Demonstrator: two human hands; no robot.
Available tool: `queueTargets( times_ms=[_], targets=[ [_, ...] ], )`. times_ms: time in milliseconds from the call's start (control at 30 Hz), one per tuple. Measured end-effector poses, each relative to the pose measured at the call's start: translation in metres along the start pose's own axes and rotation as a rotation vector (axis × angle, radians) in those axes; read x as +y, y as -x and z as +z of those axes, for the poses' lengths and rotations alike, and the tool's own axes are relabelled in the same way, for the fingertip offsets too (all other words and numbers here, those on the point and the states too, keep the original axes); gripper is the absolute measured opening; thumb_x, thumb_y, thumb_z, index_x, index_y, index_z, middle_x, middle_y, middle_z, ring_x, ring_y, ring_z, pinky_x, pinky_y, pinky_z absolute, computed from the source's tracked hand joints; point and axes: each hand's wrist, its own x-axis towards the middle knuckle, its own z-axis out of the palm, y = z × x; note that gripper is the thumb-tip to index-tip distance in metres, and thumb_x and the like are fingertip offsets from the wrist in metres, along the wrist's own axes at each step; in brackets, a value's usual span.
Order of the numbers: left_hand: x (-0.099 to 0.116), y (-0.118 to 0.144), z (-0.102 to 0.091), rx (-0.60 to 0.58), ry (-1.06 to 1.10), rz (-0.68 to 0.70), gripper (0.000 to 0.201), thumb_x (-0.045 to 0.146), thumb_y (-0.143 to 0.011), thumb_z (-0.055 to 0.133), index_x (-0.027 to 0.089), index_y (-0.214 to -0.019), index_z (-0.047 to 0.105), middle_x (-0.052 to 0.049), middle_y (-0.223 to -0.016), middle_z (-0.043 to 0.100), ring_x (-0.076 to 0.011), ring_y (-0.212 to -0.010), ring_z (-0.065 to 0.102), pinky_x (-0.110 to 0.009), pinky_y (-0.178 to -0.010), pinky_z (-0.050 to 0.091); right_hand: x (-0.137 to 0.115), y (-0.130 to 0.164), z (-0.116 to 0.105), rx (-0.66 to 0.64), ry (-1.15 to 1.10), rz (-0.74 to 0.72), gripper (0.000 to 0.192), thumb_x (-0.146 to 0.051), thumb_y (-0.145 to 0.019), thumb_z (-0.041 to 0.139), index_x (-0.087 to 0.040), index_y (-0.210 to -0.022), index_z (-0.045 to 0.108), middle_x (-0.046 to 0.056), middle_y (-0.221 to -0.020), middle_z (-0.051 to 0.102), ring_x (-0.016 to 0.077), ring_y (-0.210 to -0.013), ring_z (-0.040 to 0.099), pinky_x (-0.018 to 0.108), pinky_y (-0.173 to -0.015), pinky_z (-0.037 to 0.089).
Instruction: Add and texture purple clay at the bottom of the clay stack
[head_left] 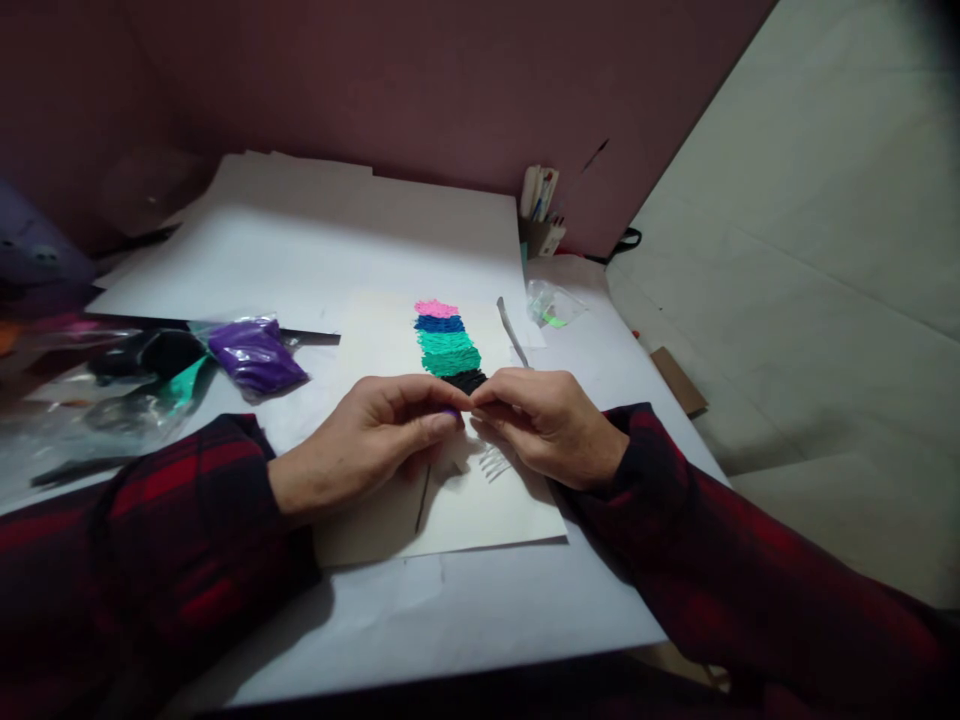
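Observation:
My left hand (pixel 367 440) and my right hand (pixel 551 425) meet fingertip to fingertip over a cream paper sheet (pixel 480 515). Between the pinching fingers sits a small purple bit of clay (pixel 452 412). Just beyond the fingers, a column of textured clay bands (pixel 448 345) lies on the sheet: pink at the top, then blue, two greens, and black nearest the hands. A white plastic fork (pixel 495 462) pokes out under my right hand. Both sleeves are red and dark plaid.
A bag of purple clay (pixel 255 355) and other bags with black and green clay (pixel 150 385) lie at the left. A thin grey tool (pixel 512 332) rests right of the bands, with a small clear bag (pixel 553 305) behind it. A pen holder (pixel 541 215) stands by the wall.

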Motion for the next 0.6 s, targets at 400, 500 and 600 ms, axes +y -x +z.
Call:
queueTargets(
  times_ms=[400, 500, 600],
  targets=[
    [0.0022, -0.0004, 0.0016, 0.001, -0.002, -0.013, 0.020, 0.032, -0.088, 0.058, 0.013, -0.094, 0.062, 0.003, -0.056, 0.052, -0.0076, -0.048, 0.045, -0.018, -0.044, 0.034, 0.0000, 0.0000, -0.0001, -0.010, 0.012, 0.017, 0.008, -0.012, -0.082, 0.059, -0.014, -0.087, 0.065, 0.001, -0.075, 0.063, 0.0092, -0.062, 0.050, 0.023, -0.060, 0.037],
    [-0.0003, -0.0010, 0.0005, -0.007, -0.011, -0.002, 0.019, 0.027, -0.085, 0.060, 0.014, -0.098, 0.063, 0.002, -0.060, 0.053, -0.0076, -0.048, 0.045, -0.019, -0.045, 0.035, -0.0002, 0.0001, -0.0005, -0.019, 0.023, 0.014, 0.008, -0.012, -0.082, 0.059, -0.015, -0.087, 0.064, 0.001, -0.076, 0.063, 0.0092, -0.061, 0.050, 0.023, -0.059, 0.037],
    [-0.0010, -0.0013, 0.0001, -0.008, 0.013, 0.000, 0.020, 0.020, -0.080, 0.064, 0.015, -0.098, 0.064, 0.002, -0.065, 0.055, -0.0072, -0.049, 0.046, -0.019, -0.046, 0.037, -0.0004, 0.0006, -0.0007, -0.029, 0.025, 0.012, 0.007, -0.013, -0.083, 0.057, -0.015, -0.087, 0.064, 0.002, -0.077, 0.063, 0.0098, -0.063, 0.051, 0.023, -0.060, 0.037]
  ],
)
